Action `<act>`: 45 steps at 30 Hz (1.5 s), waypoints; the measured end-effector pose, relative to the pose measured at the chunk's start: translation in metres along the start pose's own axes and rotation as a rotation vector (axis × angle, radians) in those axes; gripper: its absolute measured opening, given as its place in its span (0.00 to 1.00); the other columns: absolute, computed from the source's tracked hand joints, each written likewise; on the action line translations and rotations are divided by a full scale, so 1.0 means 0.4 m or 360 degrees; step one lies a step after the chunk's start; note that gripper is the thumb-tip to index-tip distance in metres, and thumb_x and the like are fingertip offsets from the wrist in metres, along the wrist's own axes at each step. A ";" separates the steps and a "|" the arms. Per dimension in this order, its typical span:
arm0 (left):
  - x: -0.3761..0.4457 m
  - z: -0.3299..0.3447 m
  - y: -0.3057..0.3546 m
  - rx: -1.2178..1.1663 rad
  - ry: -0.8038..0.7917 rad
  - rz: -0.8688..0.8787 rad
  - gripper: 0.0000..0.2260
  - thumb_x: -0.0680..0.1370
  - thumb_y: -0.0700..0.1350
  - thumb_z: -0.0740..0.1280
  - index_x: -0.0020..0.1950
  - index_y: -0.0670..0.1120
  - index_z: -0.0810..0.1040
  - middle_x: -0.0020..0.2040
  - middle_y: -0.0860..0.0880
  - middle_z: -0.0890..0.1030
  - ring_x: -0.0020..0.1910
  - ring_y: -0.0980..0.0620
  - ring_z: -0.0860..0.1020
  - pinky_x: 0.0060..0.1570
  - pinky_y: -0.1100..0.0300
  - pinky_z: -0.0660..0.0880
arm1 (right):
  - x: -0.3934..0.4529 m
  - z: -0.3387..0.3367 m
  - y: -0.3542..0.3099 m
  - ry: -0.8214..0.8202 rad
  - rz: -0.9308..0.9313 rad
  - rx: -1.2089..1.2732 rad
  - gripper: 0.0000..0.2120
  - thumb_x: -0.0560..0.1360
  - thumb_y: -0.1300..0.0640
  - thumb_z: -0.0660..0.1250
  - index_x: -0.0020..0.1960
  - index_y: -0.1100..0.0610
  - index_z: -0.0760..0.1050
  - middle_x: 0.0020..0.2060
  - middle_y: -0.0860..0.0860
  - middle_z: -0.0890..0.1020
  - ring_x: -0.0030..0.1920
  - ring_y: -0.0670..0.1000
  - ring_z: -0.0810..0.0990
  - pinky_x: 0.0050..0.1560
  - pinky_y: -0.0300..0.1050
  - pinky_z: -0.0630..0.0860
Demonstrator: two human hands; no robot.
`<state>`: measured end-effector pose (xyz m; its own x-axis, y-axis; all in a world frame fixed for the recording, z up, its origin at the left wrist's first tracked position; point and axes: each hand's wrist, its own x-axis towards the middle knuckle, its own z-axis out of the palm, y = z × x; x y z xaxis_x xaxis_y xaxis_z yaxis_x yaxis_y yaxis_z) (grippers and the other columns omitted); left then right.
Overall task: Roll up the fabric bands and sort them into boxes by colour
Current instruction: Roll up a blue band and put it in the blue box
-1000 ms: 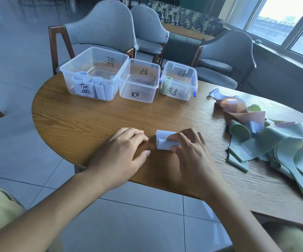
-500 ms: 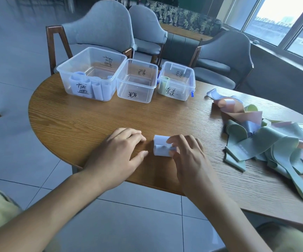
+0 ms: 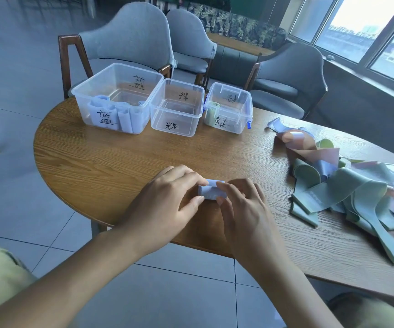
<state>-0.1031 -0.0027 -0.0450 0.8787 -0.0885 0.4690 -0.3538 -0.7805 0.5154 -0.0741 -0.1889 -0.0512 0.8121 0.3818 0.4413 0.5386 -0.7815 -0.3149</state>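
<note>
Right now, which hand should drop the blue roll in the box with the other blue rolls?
Probably the left hand. It already pinches the blue roll, and the blue box sits far left on the table, on that hand's side. The right hand also grips the roll but would have to cross over.

You sit in a lounge or café-like room: grey upholstered chairs ring your wooden worktop, a leaf-patterned banquette stands behind them, wide windows to its right.
</note>
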 end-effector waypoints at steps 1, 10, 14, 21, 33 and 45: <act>0.002 0.002 0.002 -0.0005 -0.0013 0.0015 0.08 0.78 0.46 0.70 0.57 0.51 0.79 0.52 0.58 0.77 0.55 0.56 0.74 0.57 0.60 0.71 | 0.001 0.002 0.002 0.0010 0.0000 0.0024 0.11 0.81 0.57 0.63 0.64 0.53 0.75 0.54 0.48 0.75 0.55 0.53 0.72 0.51 0.44 0.71; 0.026 0.027 -0.005 0.0111 -0.0042 0.0015 0.10 0.78 0.50 0.68 0.60 0.52 0.79 0.54 0.59 0.75 0.57 0.56 0.73 0.59 0.60 0.70 | 0.038 0.013 0.027 -0.0108 0.0175 0.0208 0.18 0.77 0.60 0.68 0.67 0.53 0.73 0.58 0.48 0.79 0.59 0.52 0.71 0.55 0.37 0.62; 0.042 0.038 -0.008 0.0156 -0.0030 -0.0016 0.12 0.78 0.50 0.69 0.61 0.51 0.79 0.55 0.58 0.76 0.58 0.54 0.73 0.61 0.59 0.69 | 0.063 0.028 0.051 -0.0122 0.0276 0.0328 0.19 0.76 0.61 0.69 0.65 0.50 0.72 0.54 0.45 0.80 0.56 0.53 0.74 0.56 0.44 0.68; 0.068 0.055 -0.019 0.0215 -0.0031 -0.0076 0.14 0.78 0.50 0.69 0.63 0.51 0.77 0.56 0.55 0.77 0.59 0.52 0.72 0.61 0.56 0.70 | 0.090 0.045 0.063 -0.0067 0.0258 0.0416 0.15 0.76 0.61 0.69 0.60 0.48 0.74 0.48 0.41 0.81 0.50 0.52 0.76 0.55 0.47 0.72; 0.090 0.068 -0.033 0.0083 -0.0028 -0.0225 0.12 0.76 0.58 0.69 0.53 0.54 0.74 0.52 0.58 0.78 0.57 0.54 0.71 0.54 0.50 0.73 | 0.095 0.036 0.035 0.0136 -0.0034 0.0430 0.10 0.82 0.56 0.65 0.62 0.48 0.76 0.53 0.43 0.75 0.56 0.51 0.76 0.57 0.41 0.72; 0.090 0.077 -0.050 -0.0039 -0.0069 -0.0213 0.14 0.74 0.58 0.71 0.56 0.53 0.79 0.58 0.60 0.78 0.64 0.55 0.68 0.64 0.57 0.67 | 0.092 0.023 0.060 0.0066 -0.0200 0.0361 0.13 0.81 0.57 0.66 0.66 0.52 0.77 0.53 0.46 0.77 0.55 0.52 0.77 0.58 0.38 0.71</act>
<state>-0.0545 -0.0093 -0.0608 0.9314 -0.0117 0.3638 -0.2398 -0.7716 0.5891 -0.0289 -0.1891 -0.0503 0.7284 0.4445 0.5214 0.6749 -0.5969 -0.4339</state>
